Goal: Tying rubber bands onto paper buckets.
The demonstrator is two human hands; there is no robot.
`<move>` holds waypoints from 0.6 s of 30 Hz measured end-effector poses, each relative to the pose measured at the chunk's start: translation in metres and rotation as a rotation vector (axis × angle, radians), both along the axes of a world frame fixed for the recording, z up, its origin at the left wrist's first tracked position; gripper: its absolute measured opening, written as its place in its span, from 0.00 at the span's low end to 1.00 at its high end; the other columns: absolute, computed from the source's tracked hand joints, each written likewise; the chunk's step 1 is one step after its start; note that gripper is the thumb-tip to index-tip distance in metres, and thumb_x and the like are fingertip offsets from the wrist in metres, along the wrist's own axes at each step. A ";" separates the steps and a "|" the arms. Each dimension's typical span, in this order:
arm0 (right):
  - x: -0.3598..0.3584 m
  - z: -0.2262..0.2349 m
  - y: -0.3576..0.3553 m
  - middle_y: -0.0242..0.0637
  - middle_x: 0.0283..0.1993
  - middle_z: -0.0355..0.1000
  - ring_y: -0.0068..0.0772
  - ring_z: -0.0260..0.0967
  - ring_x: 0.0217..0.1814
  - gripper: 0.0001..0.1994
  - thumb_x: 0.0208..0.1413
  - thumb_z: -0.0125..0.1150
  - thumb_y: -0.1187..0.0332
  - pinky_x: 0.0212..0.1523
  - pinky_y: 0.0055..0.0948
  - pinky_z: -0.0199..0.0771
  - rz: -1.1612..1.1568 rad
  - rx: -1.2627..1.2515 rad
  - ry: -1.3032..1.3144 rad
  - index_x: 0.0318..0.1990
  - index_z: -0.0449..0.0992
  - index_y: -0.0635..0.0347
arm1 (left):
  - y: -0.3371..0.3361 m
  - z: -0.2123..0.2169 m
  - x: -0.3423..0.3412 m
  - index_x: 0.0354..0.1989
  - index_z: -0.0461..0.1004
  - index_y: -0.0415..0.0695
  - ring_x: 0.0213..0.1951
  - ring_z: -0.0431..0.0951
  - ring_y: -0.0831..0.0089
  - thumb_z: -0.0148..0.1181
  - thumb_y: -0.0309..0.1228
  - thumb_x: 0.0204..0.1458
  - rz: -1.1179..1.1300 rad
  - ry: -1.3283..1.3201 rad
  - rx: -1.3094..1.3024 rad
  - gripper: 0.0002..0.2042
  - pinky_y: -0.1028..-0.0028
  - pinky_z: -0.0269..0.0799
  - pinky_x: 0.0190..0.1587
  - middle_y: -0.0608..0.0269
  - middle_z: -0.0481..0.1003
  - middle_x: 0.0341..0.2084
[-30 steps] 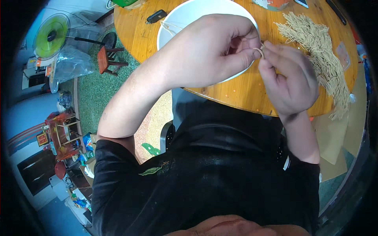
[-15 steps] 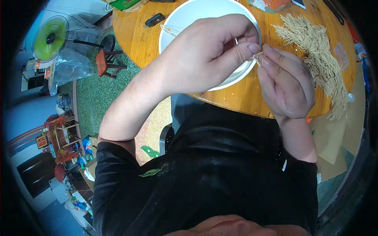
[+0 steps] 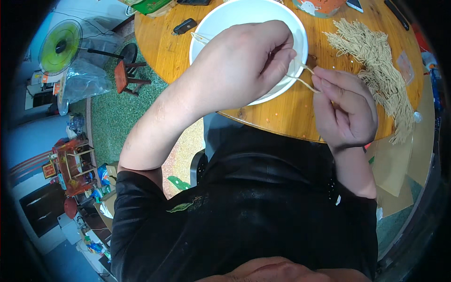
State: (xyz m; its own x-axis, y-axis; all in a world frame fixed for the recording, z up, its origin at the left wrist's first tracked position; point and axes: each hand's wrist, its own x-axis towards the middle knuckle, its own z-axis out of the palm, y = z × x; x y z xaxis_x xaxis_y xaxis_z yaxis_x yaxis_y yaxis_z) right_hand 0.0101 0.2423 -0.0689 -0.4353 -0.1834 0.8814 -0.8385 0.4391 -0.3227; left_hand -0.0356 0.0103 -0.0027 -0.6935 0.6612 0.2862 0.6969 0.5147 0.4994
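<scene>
My left hand (image 3: 256, 61) is closed in a pinch over the white bowl (image 3: 223, 19), gripping a thin cream cord (image 3: 303, 82). A fingertip pinch of my right hand (image 3: 347, 105) holds the cord over the near right side of the table. Two strands span the short gap between my hands, past the bowl's rim. Part of the cord is hidden behind my left fingers. A cord end also hangs over the bowl's left rim. To the right of my right hand lies a thick bundle of similar cords (image 3: 376, 56).
The round wooden table (image 3: 164, 49) carries a black key fob (image 3: 184, 26), an orange container (image 3: 319, 7), a phone (image 3: 355, 4) and a dark slim object (image 3: 398, 15). On the floor at left stand a wooden stool (image 3: 123, 75) and a green fan (image 3: 60, 46).
My hands, whose fingertips met before, have drawn apart, the left moving slightly left and the right slightly right. Two cord strands now show between them.
</scene>
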 end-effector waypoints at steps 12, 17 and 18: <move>0.025 0.002 -0.005 0.49 0.48 0.83 0.33 0.85 0.46 0.10 0.57 0.65 0.91 0.48 0.26 0.85 0.092 -0.538 -0.464 0.41 0.80 0.67 | -0.002 0.020 0.026 0.58 0.71 0.40 0.52 0.83 0.47 0.67 0.50 0.64 -0.176 -0.244 0.005 0.27 0.57 0.78 0.55 0.48 0.80 0.51; 0.019 0.005 -0.003 0.56 0.58 0.79 0.41 0.84 0.54 0.15 0.59 0.65 0.90 0.56 0.31 0.86 0.328 -0.547 -0.462 0.52 0.77 0.70 | -0.006 0.021 0.058 0.65 0.67 0.40 0.43 0.88 0.62 0.76 0.28 0.57 -0.045 -0.203 0.042 0.29 0.68 0.84 0.40 0.51 0.82 0.48; 0.020 0.011 -0.004 0.58 0.63 0.75 0.46 0.80 0.62 0.20 0.59 0.67 0.87 0.61 0.37 0.83 0.322 -0.519 -0.479 0.58 0.74 0.71 | -0.009 0.016 0.059 0.66 0.67 0.39 0.44 0.88 0.65 0.74 0.26 0.59 -0.004 -0.141 0.119 0.28 0.69 0.85 0.42 0.52 0.82 0.48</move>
